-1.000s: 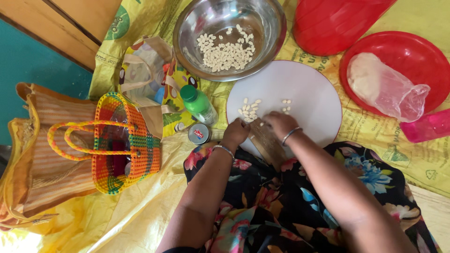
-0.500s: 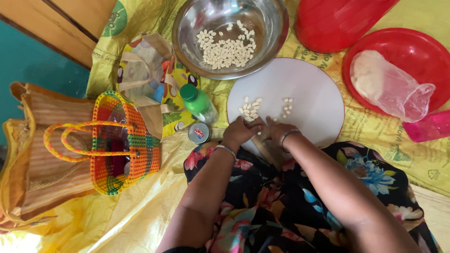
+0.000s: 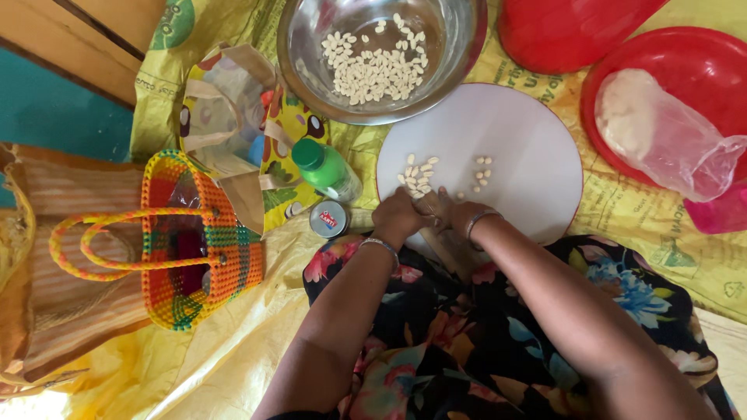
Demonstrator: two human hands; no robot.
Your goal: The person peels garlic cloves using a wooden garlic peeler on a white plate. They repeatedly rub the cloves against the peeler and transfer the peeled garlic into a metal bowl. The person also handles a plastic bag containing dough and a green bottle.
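Note:
My left hand (image 3: 401,218) and my right hand (image 3: 457,216) meet at the near rim of a round white board (image 3: 529,155). Their fingertips are bunched together and seem pinched on one small pale kernel, which the fingers mostly hide. Just beyond the fingers lie two little heaps of pale kernels (image 3: 418,177) on the board. Each wrist wears a thin metal bangle. A steel bowl (image 3: 455,74) holding several more pale kernels stands past the board.
A green-capped bottle (image 3: 325,167) and a small round tin (image 3: 327,218) lie left of the board. A woven orange basket (image 3: 187,241) sits further left. A red plate (image 3: 700,70) with a plastic bag is at right, a red bowl (image 3: 568,27) behind.
Both hands stay together at the board's near rim, with only small finger movements. The heaps and the bowl have not moved.

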